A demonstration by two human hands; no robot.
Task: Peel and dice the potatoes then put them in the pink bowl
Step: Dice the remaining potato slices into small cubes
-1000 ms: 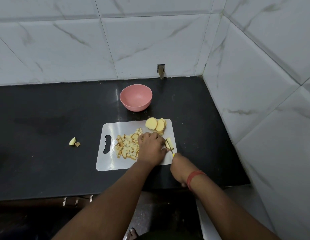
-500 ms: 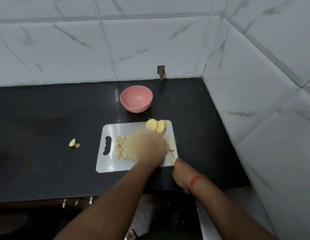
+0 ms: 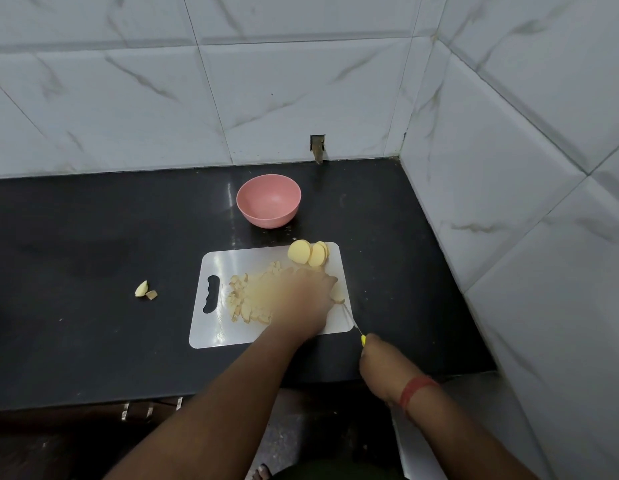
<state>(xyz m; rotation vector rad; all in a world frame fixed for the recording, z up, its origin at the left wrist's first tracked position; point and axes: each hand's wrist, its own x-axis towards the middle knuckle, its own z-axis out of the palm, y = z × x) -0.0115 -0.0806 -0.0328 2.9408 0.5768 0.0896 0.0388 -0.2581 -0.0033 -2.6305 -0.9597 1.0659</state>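
A white cutting board [image 3: 211,334] lies on a black counter [image 3: 93,323], its handle slot toward the left. A heap of diced potato [image 3: 247,299] covers the middle of the board; the pieces at its left edge are sharp, those nearer the centre are smeared by motion blur. At the board's far right corner lie several overlapping round potato slices [image 3: 306,253]. The left hand [image 3: 303,299] reaches over the board from below, back up, above the right part of the dice; it is blurred, so whether its fingers are straight, curled or holding anything cannot be told. A small potato piece [image 3: 337,296] shows just past its fingertips, near the board's right edge. The right hand [image 3: 382,363] is over the counter's front edge, off the board, fingers wrapped round a knife [image 3: 353,322] with a yellow handle; the thin blade points up and left, its tip over the board's right edge near the small piece. A red band [image 3: 413,389] circles the right wrist. The pink bowl [image 3: 268,200] stands on the counter just beyond the board, apart from it, with nothing visible inside. 2 scraps [image 3: 145,291] lie on the counter well left of the board. White marbled tiles [image 3: 301,81] line the 2 walls that meet at the corner.
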